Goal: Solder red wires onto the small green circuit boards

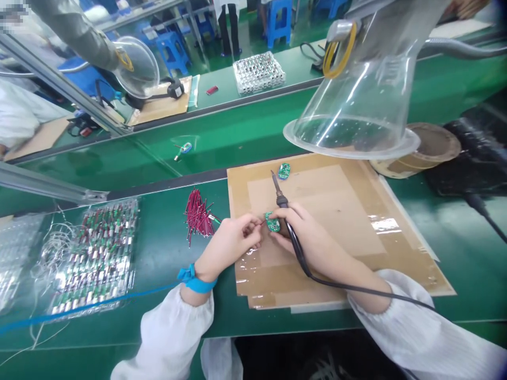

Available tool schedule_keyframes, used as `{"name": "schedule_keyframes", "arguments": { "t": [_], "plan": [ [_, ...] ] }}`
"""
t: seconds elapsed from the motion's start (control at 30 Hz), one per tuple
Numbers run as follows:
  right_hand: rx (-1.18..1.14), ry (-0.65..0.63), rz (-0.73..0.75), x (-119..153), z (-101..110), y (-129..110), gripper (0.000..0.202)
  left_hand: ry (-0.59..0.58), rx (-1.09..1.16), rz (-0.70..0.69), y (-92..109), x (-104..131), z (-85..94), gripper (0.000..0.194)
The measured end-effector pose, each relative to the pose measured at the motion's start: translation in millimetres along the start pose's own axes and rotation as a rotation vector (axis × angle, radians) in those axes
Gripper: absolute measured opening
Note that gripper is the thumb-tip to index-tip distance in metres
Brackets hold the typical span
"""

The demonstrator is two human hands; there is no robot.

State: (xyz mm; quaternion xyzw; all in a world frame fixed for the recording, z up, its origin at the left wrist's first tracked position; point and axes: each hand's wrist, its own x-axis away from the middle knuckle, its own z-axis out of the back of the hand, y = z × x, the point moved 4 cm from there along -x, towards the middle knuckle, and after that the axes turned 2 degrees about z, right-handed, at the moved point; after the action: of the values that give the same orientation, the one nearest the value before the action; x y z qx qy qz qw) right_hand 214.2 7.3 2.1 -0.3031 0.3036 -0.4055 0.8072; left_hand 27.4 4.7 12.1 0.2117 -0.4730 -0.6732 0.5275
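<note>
My right hand (312,237) is closed around a soldering iron (293,240), its tip pointing up and away from me. The thumb and fingertips of the same hand also pinch a small green circuit board (272,224). Just left of the board, the pinched fingers of my left hand (235,240) hold a thin red wire (262,222), whose end is at the board's edge; I cannot tell whether it is attached. A blue wrist strap (200,284) circles my left wrist. Another green board (284,171) lies beyond the iron's tip.
Under my hands is a taped brown cardboard mat (340,279). Left of it lies a pile of red wires (198,216), then a plastic tray (99,253) of small parts. A clear fume hood (356,105) hangs low at right, near a round tin (431,142).
</note>
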Motion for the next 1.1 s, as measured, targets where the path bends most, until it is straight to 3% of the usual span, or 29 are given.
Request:
{"name": "schedule_keyframes", "arguments": {
  "t": [0.1,0.3,0.47,0.73,0.87,1.1],
  "plan": [
    [-0.013,0.016,0.010,0.5,5.6,-1.0,0.031,0.010,0.020,0.001,-1.9,-0.7,-2.3,0.014],
    [0.007,0.183,0.032,18.6,35.1,6.2,0.022,0.041,-0.019,-0.051,-4.6,2.8,-2.5,0.019],
    [-0.339,0.379,-0.064,31.0,43.5,13.1,0.043,0.065,-0.103,-0.069,-2.4,3.3,-2.9,0.020],
    [-0.511,0.611,-0.127,35.7,51.7,24.3,0.005,0.104,-0.185,-0.172,3.2,0.7,-3.9,0.012],
    [-0.603,0.565,-0.123,36.6,50.4,29.4,0.006,0.141,-0.136,-0.178,-0.3,0.6,-4.2,0.011],
    [-0.418,0.354,-0.138,40.1,46.8,25.6,0.004,0.096,-0.099,-0.166,1.5,0.2,-5.9,0.013]
  ]
}}
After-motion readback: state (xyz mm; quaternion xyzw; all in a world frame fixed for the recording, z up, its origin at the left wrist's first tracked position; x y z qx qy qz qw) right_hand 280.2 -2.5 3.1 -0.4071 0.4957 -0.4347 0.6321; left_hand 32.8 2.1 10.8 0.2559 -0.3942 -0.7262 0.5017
